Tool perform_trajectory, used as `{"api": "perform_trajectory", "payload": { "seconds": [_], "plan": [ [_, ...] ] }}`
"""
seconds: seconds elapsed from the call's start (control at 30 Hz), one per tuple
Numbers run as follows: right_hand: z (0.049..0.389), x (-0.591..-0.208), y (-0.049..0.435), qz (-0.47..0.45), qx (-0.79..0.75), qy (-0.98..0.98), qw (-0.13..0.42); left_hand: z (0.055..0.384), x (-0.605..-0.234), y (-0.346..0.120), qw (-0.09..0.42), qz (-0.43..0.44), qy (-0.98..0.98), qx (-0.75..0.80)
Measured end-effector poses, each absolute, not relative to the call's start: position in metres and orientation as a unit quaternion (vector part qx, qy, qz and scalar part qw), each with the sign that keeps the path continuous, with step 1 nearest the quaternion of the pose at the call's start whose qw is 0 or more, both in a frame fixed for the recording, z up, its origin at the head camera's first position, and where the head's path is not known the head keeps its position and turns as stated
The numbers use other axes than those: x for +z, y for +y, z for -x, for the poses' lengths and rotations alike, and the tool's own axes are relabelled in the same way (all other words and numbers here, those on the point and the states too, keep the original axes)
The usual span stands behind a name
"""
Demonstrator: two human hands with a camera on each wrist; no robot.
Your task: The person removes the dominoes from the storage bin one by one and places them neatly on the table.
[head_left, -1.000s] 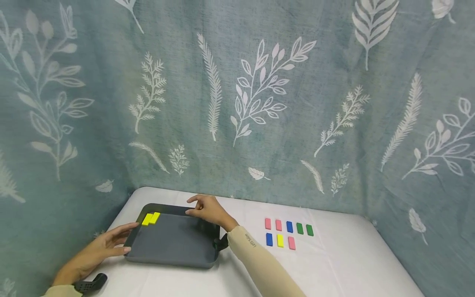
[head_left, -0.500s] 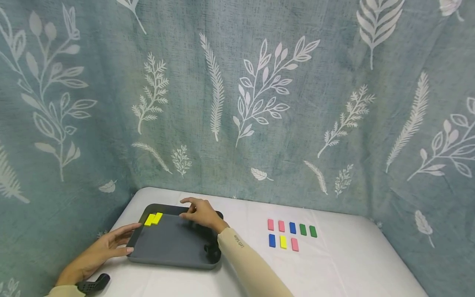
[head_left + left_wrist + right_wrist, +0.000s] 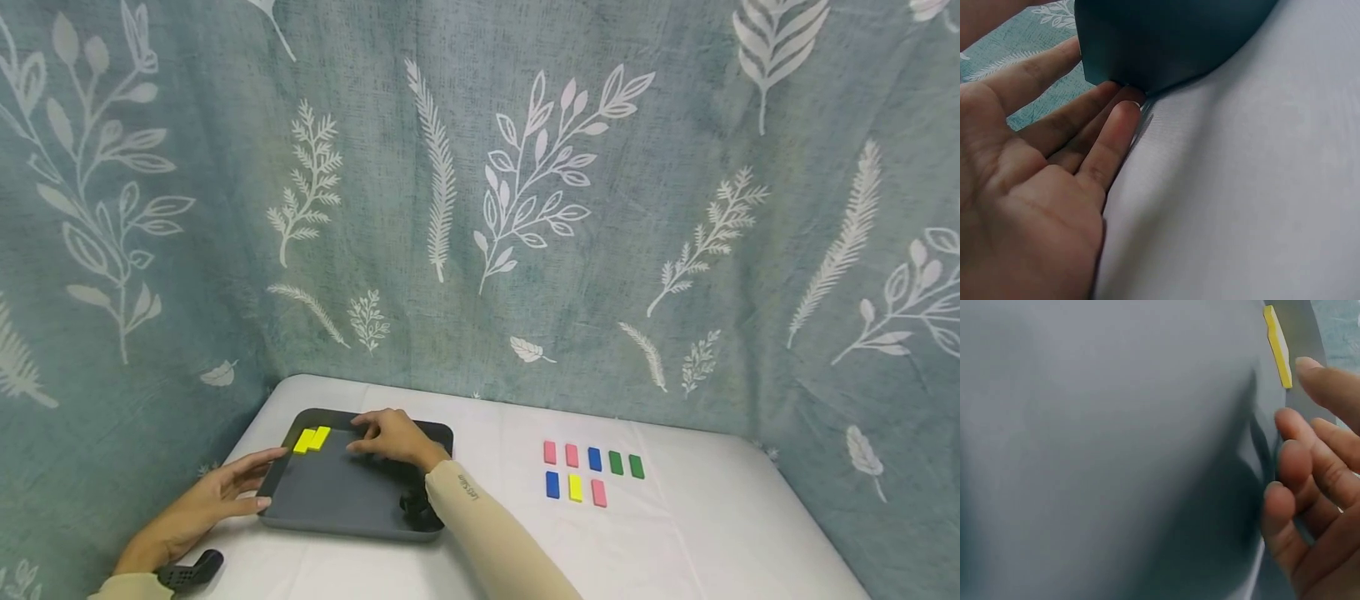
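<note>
A dark grey tray [image 3: 337, 492] lies on the white-covered table at left. Two yellow blocks [image 3: 303, 442] sit side by side, slightly staggered, in its far left corner. My left hand [image 3: 202, 508] rests against the tray's left side, thumb near the front corner. In the left wrist view, extended fingers [image 3: 1110, 140] touch the tray's edge [image 3: 1166, 44]. My right hand [image 3: 397, 437] hovers over the tray's far half, right of the yellow blocks. In the right wrist view its fingers [image 3: 1294, 462] are loosely bent and hold nothing; yellow [image 3: 1279, 347] shows just beyond them.
Right of the tray, blocks lie in two rows: pink [image 3: 550, 452], blue [image 3: 594, 459] and green [image 3: 616, 462] at the back; blue [image 3: 552, 484], yellow [image 3: 575, 487] and pink [image 3: 598, 492] in front. A leaf-patterned curtain [image 3: 450, 333] stands behind the table.
My right hand has moved left over the tray, closer to the two yellow blocks. My left hand stays at the tray's left side. The view has shifted slightly.
</note>
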State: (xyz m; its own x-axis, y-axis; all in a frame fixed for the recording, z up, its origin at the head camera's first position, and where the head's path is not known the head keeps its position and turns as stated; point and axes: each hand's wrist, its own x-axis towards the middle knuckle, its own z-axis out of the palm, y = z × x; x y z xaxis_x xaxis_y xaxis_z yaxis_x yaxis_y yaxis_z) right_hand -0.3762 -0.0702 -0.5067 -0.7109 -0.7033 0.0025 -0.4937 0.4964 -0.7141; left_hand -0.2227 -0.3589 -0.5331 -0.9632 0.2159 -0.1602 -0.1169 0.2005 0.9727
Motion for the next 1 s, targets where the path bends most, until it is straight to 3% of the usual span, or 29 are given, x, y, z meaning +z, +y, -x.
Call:
{"api": "perform_trajectory", "payload": {
  "seconds": [0.17,1.0],
  "plan": [
    [0.373,-0.511,-0.078,0.347,-0.326,0.865,0.158,0.222,-0.536,-0.359,0.131,-0.035,0.763,0.632],
    [0.362,-0.51,-0.106,0.339,-0.213,0.913,0.074,0.224,-0.536,-0.363,0.124,-0.041,0.767,0.628]
  ]
}}
